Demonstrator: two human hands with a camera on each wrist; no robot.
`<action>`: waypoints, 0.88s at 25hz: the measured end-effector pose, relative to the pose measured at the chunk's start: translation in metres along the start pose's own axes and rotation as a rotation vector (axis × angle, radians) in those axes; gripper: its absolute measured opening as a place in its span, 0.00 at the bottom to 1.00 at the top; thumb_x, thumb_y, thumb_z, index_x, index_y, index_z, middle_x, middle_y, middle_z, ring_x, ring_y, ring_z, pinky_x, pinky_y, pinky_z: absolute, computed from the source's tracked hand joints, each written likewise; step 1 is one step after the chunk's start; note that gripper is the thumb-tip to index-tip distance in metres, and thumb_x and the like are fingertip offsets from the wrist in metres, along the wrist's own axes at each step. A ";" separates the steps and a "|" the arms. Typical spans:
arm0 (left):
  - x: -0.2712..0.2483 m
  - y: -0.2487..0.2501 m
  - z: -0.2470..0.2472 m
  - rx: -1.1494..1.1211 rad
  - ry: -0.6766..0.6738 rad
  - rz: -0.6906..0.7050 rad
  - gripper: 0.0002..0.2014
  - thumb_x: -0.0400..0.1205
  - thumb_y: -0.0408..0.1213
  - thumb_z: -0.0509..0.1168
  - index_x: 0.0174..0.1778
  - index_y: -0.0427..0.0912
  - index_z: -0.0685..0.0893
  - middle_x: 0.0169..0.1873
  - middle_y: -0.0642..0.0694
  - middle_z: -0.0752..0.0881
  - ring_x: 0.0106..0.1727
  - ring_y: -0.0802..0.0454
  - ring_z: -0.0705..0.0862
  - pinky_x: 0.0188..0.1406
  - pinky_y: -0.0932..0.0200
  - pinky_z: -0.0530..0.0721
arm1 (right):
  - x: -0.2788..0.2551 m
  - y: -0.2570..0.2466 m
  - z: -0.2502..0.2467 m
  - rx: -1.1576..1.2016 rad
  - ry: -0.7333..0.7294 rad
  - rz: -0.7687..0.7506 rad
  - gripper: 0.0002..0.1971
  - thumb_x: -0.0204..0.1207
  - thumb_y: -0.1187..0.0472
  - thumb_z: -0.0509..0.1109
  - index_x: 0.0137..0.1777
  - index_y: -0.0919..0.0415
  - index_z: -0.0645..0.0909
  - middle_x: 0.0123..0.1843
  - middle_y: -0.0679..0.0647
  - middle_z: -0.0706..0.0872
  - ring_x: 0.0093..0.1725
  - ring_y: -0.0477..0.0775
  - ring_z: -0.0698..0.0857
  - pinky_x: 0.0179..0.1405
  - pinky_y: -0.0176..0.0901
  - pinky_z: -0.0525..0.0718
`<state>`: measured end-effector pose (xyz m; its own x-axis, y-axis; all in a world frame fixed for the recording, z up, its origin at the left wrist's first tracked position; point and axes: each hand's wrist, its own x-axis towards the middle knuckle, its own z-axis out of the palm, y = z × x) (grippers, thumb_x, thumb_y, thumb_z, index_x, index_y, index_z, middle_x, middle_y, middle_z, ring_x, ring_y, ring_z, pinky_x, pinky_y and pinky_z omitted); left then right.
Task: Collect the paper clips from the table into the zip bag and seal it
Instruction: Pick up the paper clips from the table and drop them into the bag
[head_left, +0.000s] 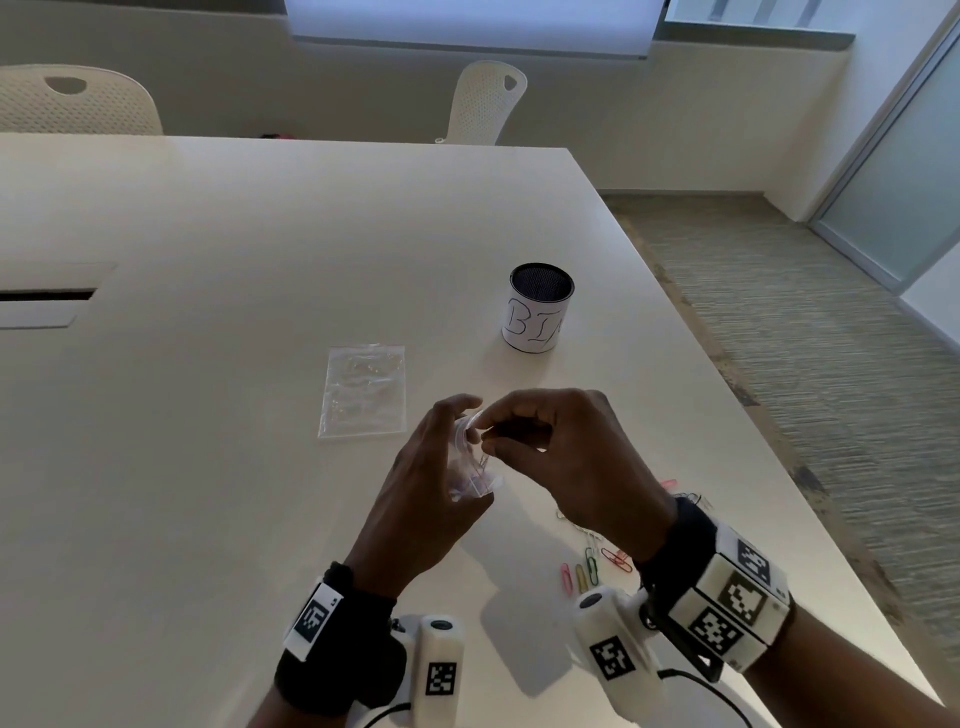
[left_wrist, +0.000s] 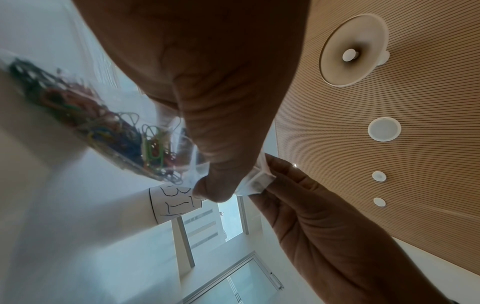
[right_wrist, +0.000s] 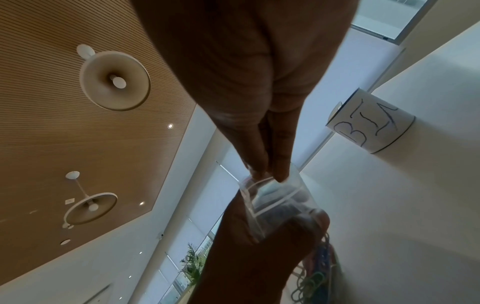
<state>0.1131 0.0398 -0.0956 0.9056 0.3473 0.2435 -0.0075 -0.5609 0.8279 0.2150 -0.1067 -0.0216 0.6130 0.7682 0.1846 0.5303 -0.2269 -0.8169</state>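
A small clear zip bag holding several coloured paper clips hangs above the table between both hands. My left hand grips the bag's upper part, thumb on its mouth. My right hand pinches the top edge of the bag between thumb and fingers. In the right wrist view the zip strips stand apart. More loose paper clips lie on the table under my right wrist.
A second clear zip bag lies flat just beyond my hands. A black mesh cup with a paper label stands farther back right. The table's right edge runs close by. Two chairs stand behind the table.
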 end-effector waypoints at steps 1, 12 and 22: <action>0.000 0.000 0.000 0.004 0.003 0.001 0.37 0.74 0.35 0.79 0.76 0.54 0.70 0.62 0.53 0.84 0.55 0.57 0.86 0.46 0.70 0.86 | 0.000 0.000 -0.001 -0.010 -0.003 -0.014 0.08 0.76 0.68 0.81 0.54 0.60 0.94 0.48 0.48 0.96 0.47 0.34 0.94 0.53 0.26 0.89; -0.002 -0.001 0.000 0.015 0.018 0.048 0.35 0.76 0.36 0.78 0.77 0.51 0.71 0.54 0.55 0.80 0.57 0.57 0.82 0.46 0.77 0.79 | -0.025 0.039 -0.039 -0.394 -0.264 0.105 0.22 0.74 0.46 0.81 0.67 0.47 0.86 0.64 0.42 0.87 0.57 0.39 0.86 0.61 0.43 0.89; -0.001 -0.001 -0.001 0.011 0.022 0.023 0.36 0.76 0.35 0.79 0.77 0.53 0.70 0.55 0.55 0.81 0.55 0.57 0.82 0.43 0.73 0.84 | -0.067 0.072 -0.026 -0.528 -0.374 0.159 0.16 0.76 0.46 0.80 0.62 0.46 0.87 0.64 0.40 0.83 0.58 0.43 0.86 0.59 0.41 0.88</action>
<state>0.1117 0.0405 -0.0961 0.8959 0.3504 0.2733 -0.0231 -0.5773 0.8162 0.2270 -0.1900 -0.0788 0.5136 0.8353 -0.1960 0.7240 -0.5445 -0.4234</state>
